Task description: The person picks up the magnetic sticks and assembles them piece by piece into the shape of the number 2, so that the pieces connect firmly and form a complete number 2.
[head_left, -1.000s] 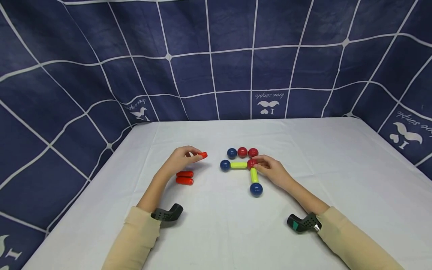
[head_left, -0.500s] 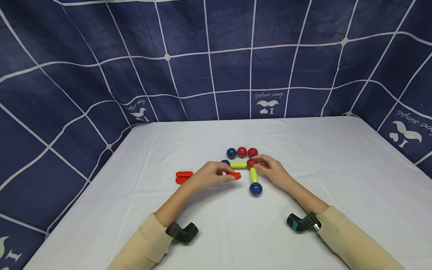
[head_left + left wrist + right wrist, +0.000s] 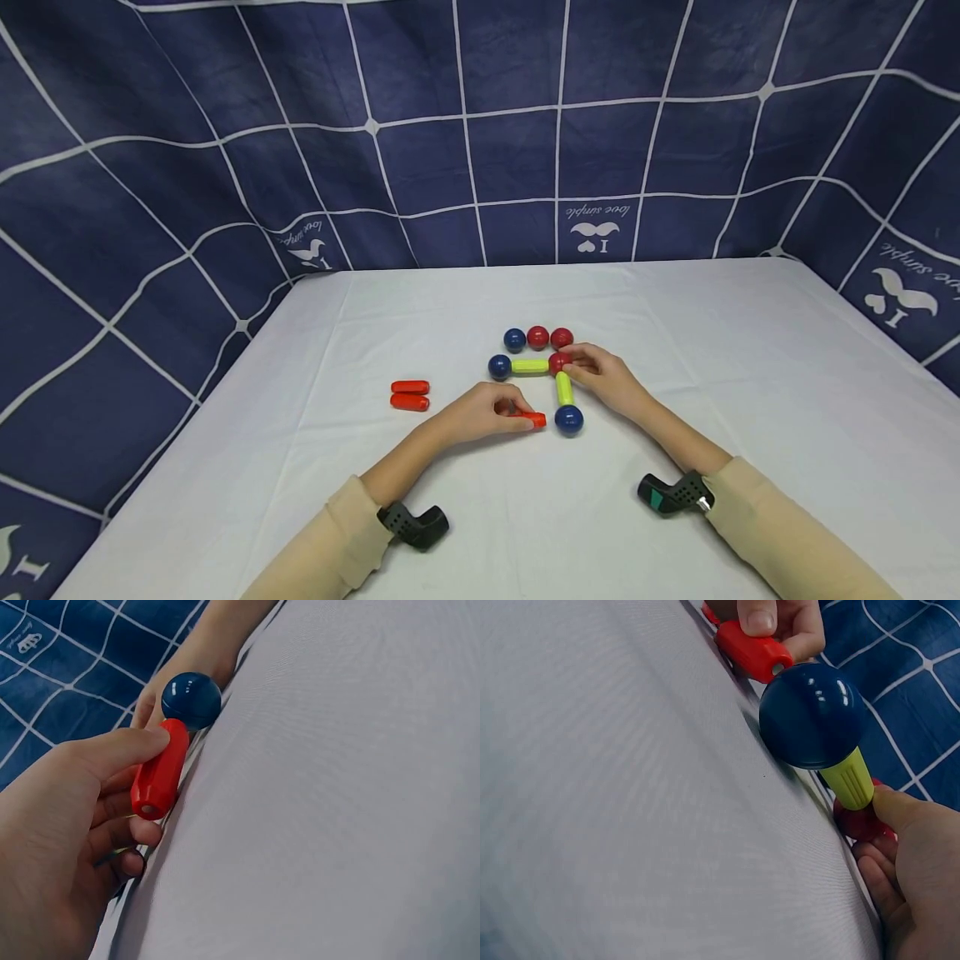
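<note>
My left hand (image 3: 483, 414) pinches a red rod (image 3: 160, 771) between thumb and fingers. The rod's free end points at the near blue ball (image 3: 569, 420); a small gap shows between them in the head view. My right hand (image 3: 609, 382) holds the red corner ball (image 3: 558, 363) with thumb and fingers. From that ball one yellow-green rod (image 3: 530, 367) runs left to another blue ball (image 3: 500, 367). A second yellow-green rod (image 3: 564, 389) runs toward me to the near blue ball. My right fingers partly cover the red corner ball.
Behind the joined pieces sit a loose blue ball (image 3: 514, 340) and two red balls (image 3: 537, 337) in a row. Two red rods (image 3: 409, 402) lie side by side to the left. A white cloth (image 3: 720, 350) covers the table, with a blue curtain (image 3: 420, 167) behind it.
My left hand has carried the red rod rightward and toward me, from the far left up to the near blue ball. The right hand stays on the red corner ball.
</note>
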`<state>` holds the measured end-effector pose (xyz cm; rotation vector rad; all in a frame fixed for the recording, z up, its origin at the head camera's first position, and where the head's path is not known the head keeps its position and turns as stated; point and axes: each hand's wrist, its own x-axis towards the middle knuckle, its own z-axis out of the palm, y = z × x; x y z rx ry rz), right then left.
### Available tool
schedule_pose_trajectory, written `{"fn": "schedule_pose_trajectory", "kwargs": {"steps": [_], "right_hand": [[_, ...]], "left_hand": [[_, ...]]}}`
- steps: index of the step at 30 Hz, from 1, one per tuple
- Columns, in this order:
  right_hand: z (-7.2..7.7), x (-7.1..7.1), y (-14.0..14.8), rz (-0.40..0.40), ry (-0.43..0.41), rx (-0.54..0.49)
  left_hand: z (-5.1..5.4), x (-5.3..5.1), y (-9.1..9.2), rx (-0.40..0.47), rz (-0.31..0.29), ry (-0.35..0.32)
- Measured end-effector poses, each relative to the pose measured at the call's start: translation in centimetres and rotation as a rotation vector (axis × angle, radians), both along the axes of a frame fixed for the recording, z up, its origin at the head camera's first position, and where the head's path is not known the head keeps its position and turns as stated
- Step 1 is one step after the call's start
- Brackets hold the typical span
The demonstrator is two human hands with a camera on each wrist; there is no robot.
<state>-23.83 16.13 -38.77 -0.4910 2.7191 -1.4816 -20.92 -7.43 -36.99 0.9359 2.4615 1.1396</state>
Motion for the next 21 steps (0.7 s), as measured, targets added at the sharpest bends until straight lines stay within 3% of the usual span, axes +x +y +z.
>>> {"fn": "schedule_pose_trajectory", "kwargs": {"steps": [6,14,21], "right_hand": [[-0.1,0.0,0.0,-0.002,0.001,0.006],[0.0,0.0,0.0,0.011,0.004,0.005],[2.6,1.9,-0.9,0.008,0.000,-0.006]], "left_hand": [[-0.5,0.1,0.1,0.041,-0.012,-0.034],[-0.6,0.4,0.4,0.035,0.011,-0.037],[-0.5,0.4,0.6,0.037,0.027,-0.013]]}}
